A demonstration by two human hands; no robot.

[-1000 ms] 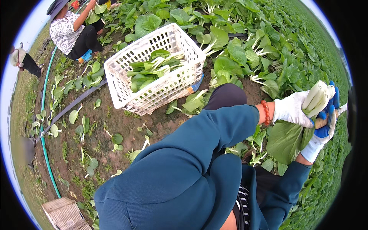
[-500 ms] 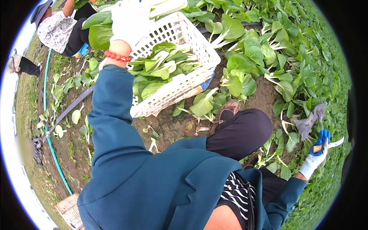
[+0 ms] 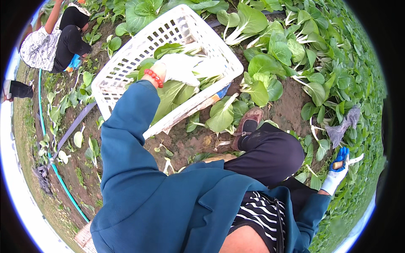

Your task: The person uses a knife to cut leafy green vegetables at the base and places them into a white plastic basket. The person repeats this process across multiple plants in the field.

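Observation:
My left hand [image 3: 180,69], in a white glove with a red bead bracelet at the wrist, reaches down into a white plastic crate [image 3: 230,69]. Its fingers close on a head of bok choy [image 3: 171,97], whose broad leaves show under the wrist; the grip itself is partly hidden by the glove. More green leaves and pale stalks lie in the crate around it. Out at the right, my right hand [image 3: 335,179], in a white glove with blue palm, is wrapped round the wooden handle of a curved-bladed knife [image 3: 357,159], held over the plants.
Cut bok choy heads [image 3: 258,80] lie on the soil right of the crate, beside dense standing plants [image 3: 358,84]. A grey rag [image 3: 342,125] lies among them. At left run a green hose [image 3: 63,183] and a dark strap [image 3: 76,126]. Another person [image 3: 42,48] crouches at upper left.
My left hand has come down from above the crate's far side into it, bringing the bok choy. My right hand with the knife has shifted slightly left.

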